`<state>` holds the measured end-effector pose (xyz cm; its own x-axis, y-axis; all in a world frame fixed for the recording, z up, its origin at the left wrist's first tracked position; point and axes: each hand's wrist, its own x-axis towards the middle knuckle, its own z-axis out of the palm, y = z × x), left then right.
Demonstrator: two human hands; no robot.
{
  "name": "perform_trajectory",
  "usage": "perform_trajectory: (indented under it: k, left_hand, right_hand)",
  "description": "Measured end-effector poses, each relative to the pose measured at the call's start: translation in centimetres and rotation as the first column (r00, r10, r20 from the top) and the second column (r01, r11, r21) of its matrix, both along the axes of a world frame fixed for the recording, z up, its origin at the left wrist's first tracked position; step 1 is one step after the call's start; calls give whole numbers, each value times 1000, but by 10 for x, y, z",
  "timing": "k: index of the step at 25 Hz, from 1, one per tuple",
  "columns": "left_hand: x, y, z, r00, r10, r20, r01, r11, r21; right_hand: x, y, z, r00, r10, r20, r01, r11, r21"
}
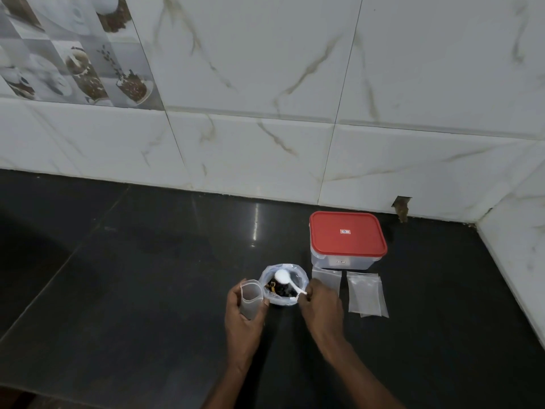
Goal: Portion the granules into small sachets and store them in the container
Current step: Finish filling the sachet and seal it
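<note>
meanwhile, on a dark counter, the left hand grips an open, empty clear sachet upright while the right hand pinches a white spoon over a bag of dark granules, beside the red-lidded container.

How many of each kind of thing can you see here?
Container: 1
Bag of granules: 1
Spoon: 1
Sachets: at least 4 (one in the left hand, one lying alone, a pile of at least 2)
Total: at least 7
</note>
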<state>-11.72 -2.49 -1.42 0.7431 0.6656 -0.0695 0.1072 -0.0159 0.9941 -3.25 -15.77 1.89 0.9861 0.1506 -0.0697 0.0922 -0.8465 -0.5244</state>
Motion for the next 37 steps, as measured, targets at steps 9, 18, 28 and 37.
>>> perform_trajectory:
  k: [9,18,28,37]
  left_hand:
    - [7,5,-13,991,-90,-100,91,996,13]
    - [10,7,-16,990,-108,-92,110,994,16]
    - [11,2,-12,990,-134,-53,135,991,7]
    - [10,7,-15,990,-126,-59,128,991,31]
  right_hand:
    - [4,-1,-16,949,264,174,-245,962,-122]
    - [-1,24,-26,967,227,119,-231,973,23]
    - [5,29,-24,979,200,37,-202,979,42]
    - [20,19,-14,992,7,-127,29,959,283]
